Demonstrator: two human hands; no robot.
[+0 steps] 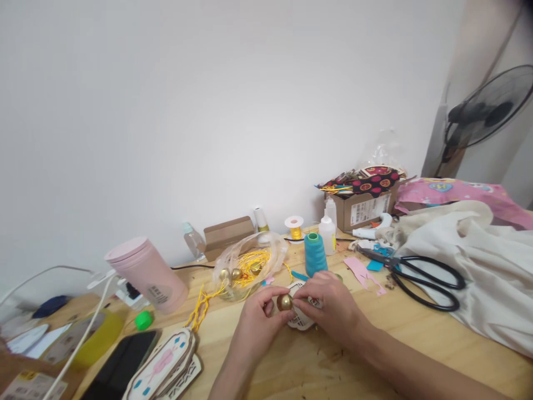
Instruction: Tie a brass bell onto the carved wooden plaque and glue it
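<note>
Over the desk (391, 318), the left hand (259, 315) grips a shiny golden ball (285, 302), round without long axis or direction, beside a pale fretwork plaque (300, 321). Whether the right hand's (330, 303) grip holds anything, I can't tell.

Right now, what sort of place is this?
Likely a small craft workspace, maybe at home: a wooden table with a blue thread spool, black-handled scissors and a stack of decorated flat pieces.
</note>
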